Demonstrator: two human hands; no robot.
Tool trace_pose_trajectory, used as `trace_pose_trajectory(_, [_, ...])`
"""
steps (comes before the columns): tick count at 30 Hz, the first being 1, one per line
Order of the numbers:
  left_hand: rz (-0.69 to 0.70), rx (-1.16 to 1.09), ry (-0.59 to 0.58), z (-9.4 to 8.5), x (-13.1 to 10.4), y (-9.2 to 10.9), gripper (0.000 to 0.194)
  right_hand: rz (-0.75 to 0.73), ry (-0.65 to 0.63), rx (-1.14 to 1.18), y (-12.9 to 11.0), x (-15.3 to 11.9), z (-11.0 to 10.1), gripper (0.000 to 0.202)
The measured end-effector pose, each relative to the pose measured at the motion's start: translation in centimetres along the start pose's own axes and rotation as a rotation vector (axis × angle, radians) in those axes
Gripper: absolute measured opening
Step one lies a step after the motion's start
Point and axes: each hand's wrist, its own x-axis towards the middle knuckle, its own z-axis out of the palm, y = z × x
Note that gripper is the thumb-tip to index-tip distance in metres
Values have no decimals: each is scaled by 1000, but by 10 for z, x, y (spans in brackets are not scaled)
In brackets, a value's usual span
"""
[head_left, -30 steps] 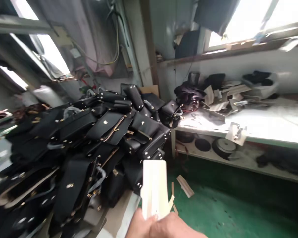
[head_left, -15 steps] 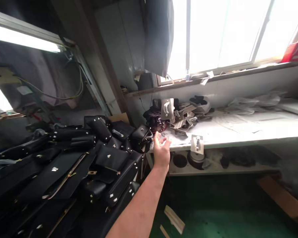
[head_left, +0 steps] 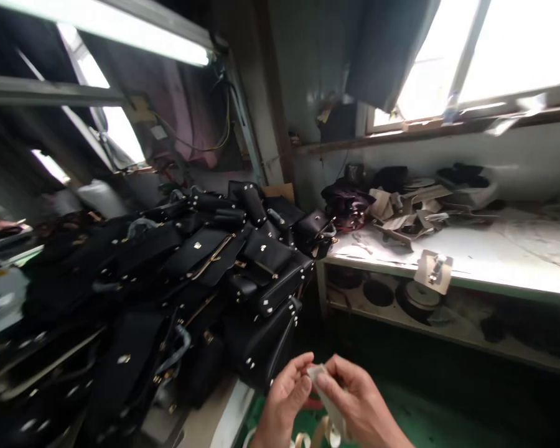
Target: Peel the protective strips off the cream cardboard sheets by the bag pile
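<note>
Both hands are low in the head view, close together. My right hand (head_left: 354,398) pinches a pale, flat piece (head_left: 331,401) between thumb and fingers. Beside it, my left hand (head_left: 287,398) is curled with its fingertips at the upper end of that piece; whether it grips the piece is unclear. To the left lies a big pile of black bags (head_left: 261,249) with metal fittings. A grey-beige piece with a handle (head_left: 434,271) hangs over the front edge of the white table.
The white table (head_left: 508,255) at the right bears a dark purple bundle (head_left: 348,205) and scattered beige pieces (head_left: 415,211). Rolls (head_left: 417,295) stand on its lower shelf. A lit tube lamp (head_left: 154,34) hangs upper left.
The view has swung left and down. One outstretched hand near the table edge was visible earlier; now both hands show low in front, with a pale piece between them.
</note>
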Motion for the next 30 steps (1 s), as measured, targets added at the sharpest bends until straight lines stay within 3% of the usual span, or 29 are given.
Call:
trace_pose_trajectory(3, [155,-10,-28,-5,-30,14,61,26,-27,13,-10,6,27,51])
trace_pose_trajectory(7, [207,80,205,-23,-59,29,39,30,-82,-44,-12,6,68,54])
trace_pose_trajectory(10, [235,143,347,-42,-84,33,32,90,-191,-154,-17,2,95,52])
trace_pose_trajectory(16, [220,51,550,-82,-132,28,38,-98,-361,-266,-25,0,147,44])
trace_pose_trajectory(20, [235,-43,599,-109,-158,21,47,49,-529,-183,-14,-6,187,35])
trace_pose_trajectory(26, [230,-77,758,-149,-188,9,52,209,-453,-179,8,-27,247,43])
trace_pose_trajectory(30, [240,-49,711,-176,-210,-5,48,233,-411,-212,15,-36,278,42])
